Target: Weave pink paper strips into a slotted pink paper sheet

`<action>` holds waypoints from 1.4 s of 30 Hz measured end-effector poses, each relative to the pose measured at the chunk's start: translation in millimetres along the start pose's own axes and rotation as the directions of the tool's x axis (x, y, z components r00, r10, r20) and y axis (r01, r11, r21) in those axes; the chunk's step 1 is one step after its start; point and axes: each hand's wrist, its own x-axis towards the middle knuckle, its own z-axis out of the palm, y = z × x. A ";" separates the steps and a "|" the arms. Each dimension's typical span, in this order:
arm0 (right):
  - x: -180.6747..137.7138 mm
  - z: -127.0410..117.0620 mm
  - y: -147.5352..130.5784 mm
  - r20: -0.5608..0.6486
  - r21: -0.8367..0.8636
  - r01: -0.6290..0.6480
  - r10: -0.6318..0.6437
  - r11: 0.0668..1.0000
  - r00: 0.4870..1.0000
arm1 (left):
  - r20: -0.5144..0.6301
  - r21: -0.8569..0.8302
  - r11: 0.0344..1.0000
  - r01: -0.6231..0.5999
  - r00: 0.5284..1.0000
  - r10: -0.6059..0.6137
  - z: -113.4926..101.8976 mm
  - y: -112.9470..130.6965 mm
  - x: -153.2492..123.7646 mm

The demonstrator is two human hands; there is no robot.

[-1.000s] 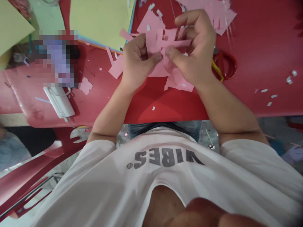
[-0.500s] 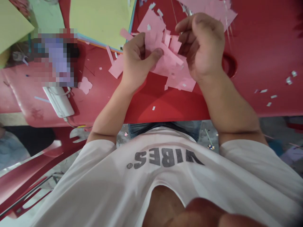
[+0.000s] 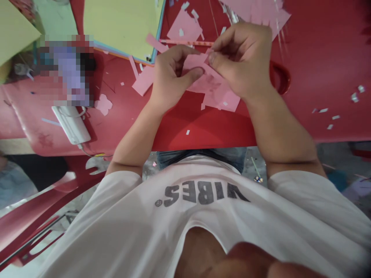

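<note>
**Head view: cut pink paper [image 3: 199, 73] pinched over a red plastic table [image 3: 321, 65]**

Hands:
- Left hand [image 3: 171, 75]: at the paper's lower left, thumb [image 3: 193, 73] laid across its face, other fingers curled, holding it against the palm side.
- Right hand [image 3: 242, 58]: just beside the left, thumb and forefinger closed to a narrow pinch on the paper's upper edge, remaining fingers bent above.

Paper: between the two hands, lifted or resting just over a loose pink sheet [image 3: 223, 101]; whether they touch cannot be told. Part of it is hidden by the fingers.

Nearby on the table:
- Thin pink rod [image 3: 185, 42], just above the left hand, its end reaching the right hand's fingers.
- Pink paper strip [image 3: 143, 80], left of the left hand.
- Flower-shaped pink cutout [image 3: 103, 105], well left.
- White power adapter [image 3: 71, 124] with cord, near the table's edge.
- Yellow-green card stack [image 3: 121, 27], upper left.
- Red plastic loop [image 3: 279, 77], just right of the right hand, partly hidden.
- White paper scraps [image 3: 344, 108], scattered right.

Worn: white T-shirt [image 3: 203, 200] printed "VIBES", blue jeans [image 3: 199, 157].
</note>
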 end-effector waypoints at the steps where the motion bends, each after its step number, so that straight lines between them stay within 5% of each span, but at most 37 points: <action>1: -0.4 0.1 1.1 0.007 0.006 0.004 -0.004 1.000 1.000 | -0.019 0.026 0.999 -0.018 1.000 0.019 -0.7 -0.2 0.7; 5: -2.1 -0.2 -0.7 0.020 0.026 0.014 -0.015 1.000 1.000 | -0.028 0.181 0.978 -0.104 0.993 0.111 -2.2 1.1 2.5; 11: -3.0 -0.3 -0.3 0.032 0.002 0.026 -0.026 1.000 0.999 | -0.081 0.273 0.961 -0.041 0.995 0.065 3.5 4.7 1.3; 30: -3.8 -8.4 -6.4 0.210 -0.252 0.356 -0.308 0.900 0.928 | -0.054 -0.043 0.998 0.052 0.997 -0.054 1.4 -0.4 6.1; 42: -6.6 -12.7 -1.6 0.323 -0.374 0.373 -0.258 0.849 0.910 | -0.160 -0.002 0.993 0.120 0.980 -0.119 0.7 -26.6 2.0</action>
